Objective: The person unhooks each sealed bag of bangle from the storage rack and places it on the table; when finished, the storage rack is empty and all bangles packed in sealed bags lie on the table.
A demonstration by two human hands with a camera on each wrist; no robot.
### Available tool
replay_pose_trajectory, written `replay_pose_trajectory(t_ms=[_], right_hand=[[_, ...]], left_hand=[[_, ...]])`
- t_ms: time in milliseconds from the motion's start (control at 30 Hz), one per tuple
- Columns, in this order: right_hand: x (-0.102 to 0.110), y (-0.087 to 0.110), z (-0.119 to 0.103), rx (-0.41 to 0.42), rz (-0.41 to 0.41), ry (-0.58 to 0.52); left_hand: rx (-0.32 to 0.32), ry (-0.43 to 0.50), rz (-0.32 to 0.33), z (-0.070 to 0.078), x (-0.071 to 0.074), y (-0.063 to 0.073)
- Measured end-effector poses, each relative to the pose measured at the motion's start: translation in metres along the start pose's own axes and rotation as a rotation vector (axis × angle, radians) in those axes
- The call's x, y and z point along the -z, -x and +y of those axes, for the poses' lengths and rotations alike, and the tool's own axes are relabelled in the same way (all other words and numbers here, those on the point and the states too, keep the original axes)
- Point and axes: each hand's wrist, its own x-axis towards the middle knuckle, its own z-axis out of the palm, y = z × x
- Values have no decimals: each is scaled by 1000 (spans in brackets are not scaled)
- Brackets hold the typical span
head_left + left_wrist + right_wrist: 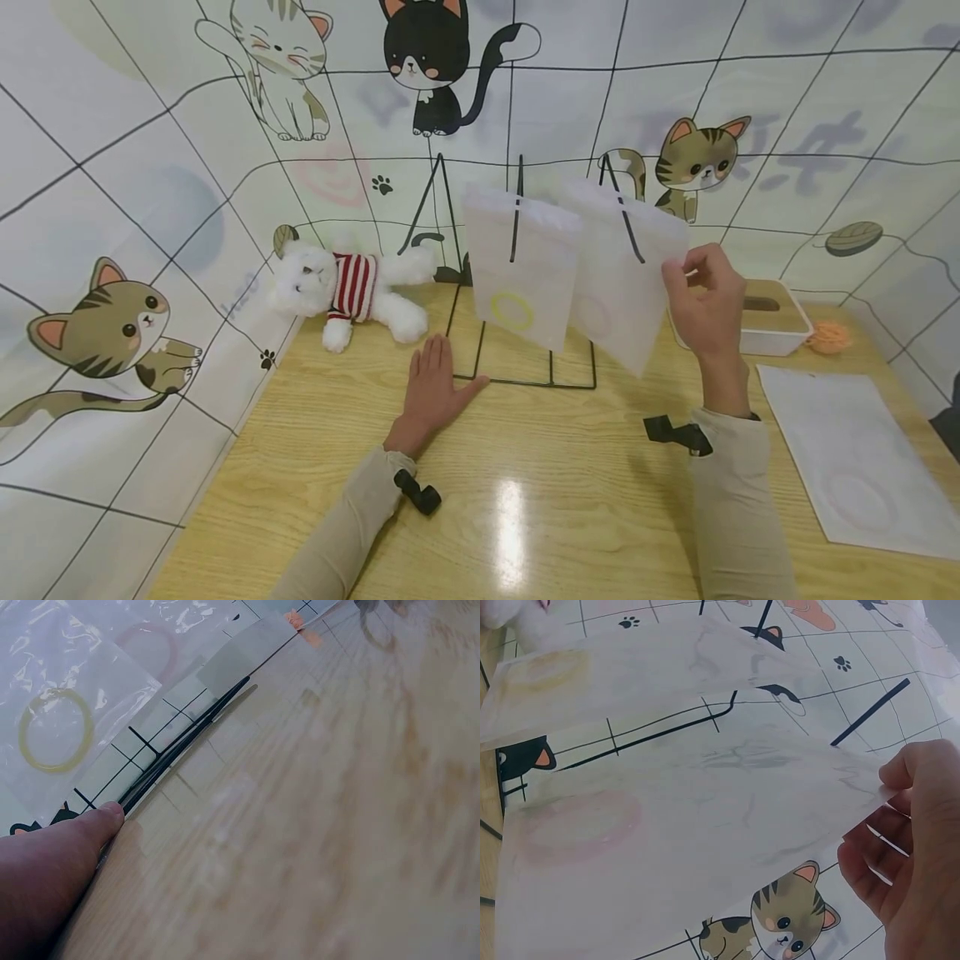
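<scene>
Right hand (708, 300), one: as I see it from my station, thumb and fingertip pinch the near edge of the pink-ring bag (618, 275); this clear bag lies just left of the hand, tilted, with a rack prong crossing its face; a faint pink ring (570, 853) shows in its lower part. Left hand (435, 383), one: palm down on the surface (570, 500), fingers straight, holding nothing; the thumb lies at the front bar of the black wire rack (536, 383), though I cannot tell whether it presses.

Yellow-ring bag (540, 275), one: hung at the middle prong, beyond and right of the left hand, apart from both hands; yellow ring (52, 768) in its lower part. White plush toy (356, 287), one: red-and-white striped top; lying on its side beyond the left hand and a little to its left. White box (776, 342), one: wood-toned lid; behind and right of the right hand. Orange bundle (828, 337), one: just beside the box, farther right. Flat white bag (832, 442), one: right of the right wrist, on the surface; faint ring within.
</scene>
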Motion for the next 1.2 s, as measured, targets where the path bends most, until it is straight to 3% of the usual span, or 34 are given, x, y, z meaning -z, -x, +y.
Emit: replay_pose_trajectory(t_ms=[767, 967, 1200], right_hand=[[-7, -2, -5, 41, 77, 100], [-7, 0, -5, -7, 82, 127], [-11, -1, -11, -208, 96, 31]], left_hand=[[-7, 1, 17, 1, 3, -1], [0, -3, 4, 0, 1, -1], [2, 5, 6, 1, 1, 1]])
